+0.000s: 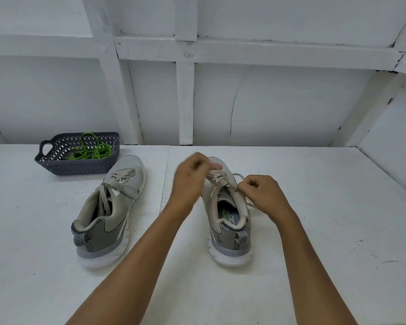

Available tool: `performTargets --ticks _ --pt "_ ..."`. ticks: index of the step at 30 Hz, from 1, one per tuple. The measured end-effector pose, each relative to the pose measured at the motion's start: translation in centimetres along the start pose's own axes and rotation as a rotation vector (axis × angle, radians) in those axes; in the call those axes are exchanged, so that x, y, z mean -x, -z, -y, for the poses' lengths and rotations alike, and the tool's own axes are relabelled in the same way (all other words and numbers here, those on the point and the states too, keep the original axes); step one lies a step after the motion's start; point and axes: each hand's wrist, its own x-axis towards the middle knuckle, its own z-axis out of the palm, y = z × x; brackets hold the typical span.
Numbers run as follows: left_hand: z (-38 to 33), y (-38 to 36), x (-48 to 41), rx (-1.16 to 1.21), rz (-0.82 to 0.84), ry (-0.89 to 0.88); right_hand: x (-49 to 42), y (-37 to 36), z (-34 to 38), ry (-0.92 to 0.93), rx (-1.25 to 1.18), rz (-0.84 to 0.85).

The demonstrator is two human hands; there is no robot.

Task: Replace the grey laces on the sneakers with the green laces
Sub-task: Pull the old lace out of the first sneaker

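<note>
A dark perforated plastic basket [75, 168] sits at ten o'clock on the white painted table [338, 219], with a tangle of round green laces [92, 151] heaped inside. Just beside it, at its five o'clock, the left sneaker [110, 212] stands with its heel toward the camera and its flat slack lace [122, 177] threaded. At centre the left hand [192, 177], blurred, pinches the grey lace [217, 178] at the twelve o'clock end of the right sneaker [230, 219], hiding part of its toe. The right hand [263, 193], at the lacing's three o'clock, nips the same lace beside the upper eyelets. Both shoes show grey mesh, white foam soles and zigzag heel tabs.
</note>
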Motion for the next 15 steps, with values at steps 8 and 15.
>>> performTargets --ticks 8,15 --pt "0.5 0.3 -0.5 -0.569 0.104 -0.130 -0.5 -0.1 -0.2 -0.018 -0.036 0.031" --pt "1.8 -1.1 -0.5 -1.133 0.343 -0.403 -0.3 0.1 -0.4 -0.016 -0.042 0.031"
